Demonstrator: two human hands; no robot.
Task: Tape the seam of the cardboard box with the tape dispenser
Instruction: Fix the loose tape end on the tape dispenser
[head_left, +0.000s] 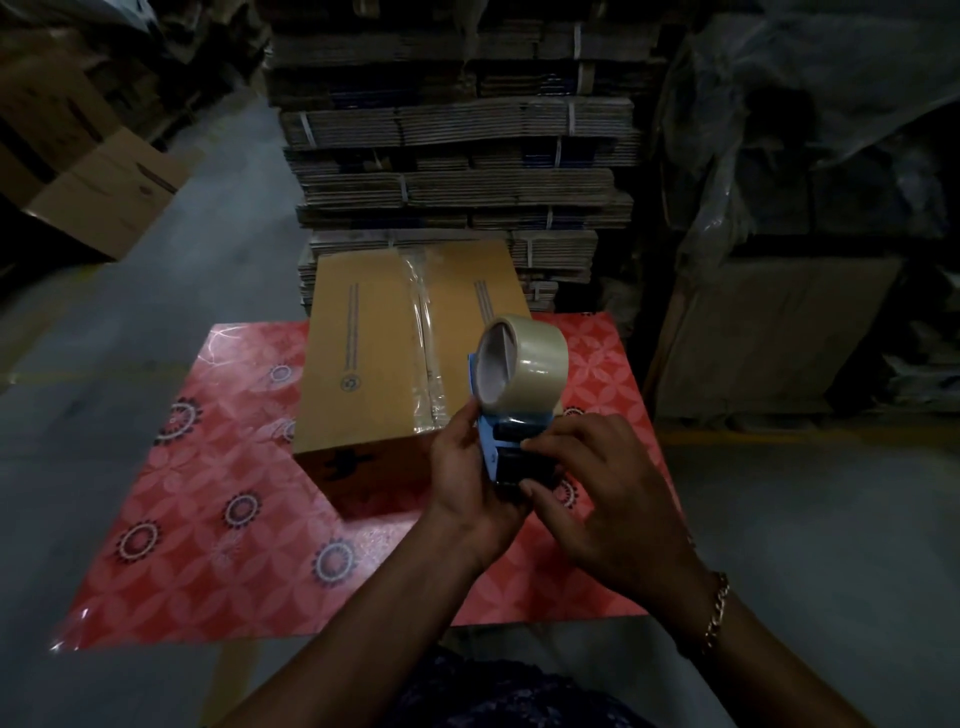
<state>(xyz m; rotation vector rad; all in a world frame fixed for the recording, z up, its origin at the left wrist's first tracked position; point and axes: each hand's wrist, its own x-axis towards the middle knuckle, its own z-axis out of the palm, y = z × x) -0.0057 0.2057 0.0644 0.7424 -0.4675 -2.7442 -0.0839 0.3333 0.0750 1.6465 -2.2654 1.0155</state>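
A closed brown cardboard box (374, 358) lies on a red patterned mat, with a strip of clear tape (427, 338) running along its top seam. In front of the box, near its right corner, both hands hold a blue tape dispenser (506, 441) carrying a roll of clear tape (524, 364). My left hand (462, 478) grips the dispenser's body from the left and below. My right hand (597, 488) pinches its dark front part with thumb and fingers. The dispenser is raised off the box, roll pointing up.
The red mat (218, 519) lies on a grey concrete floor. Tall stacks of flattened cardboard (457, 156) stand right behind the box. Open cartons (104, 192) sit at the far left, plastic-wrapped goods (805, 182) at the right.
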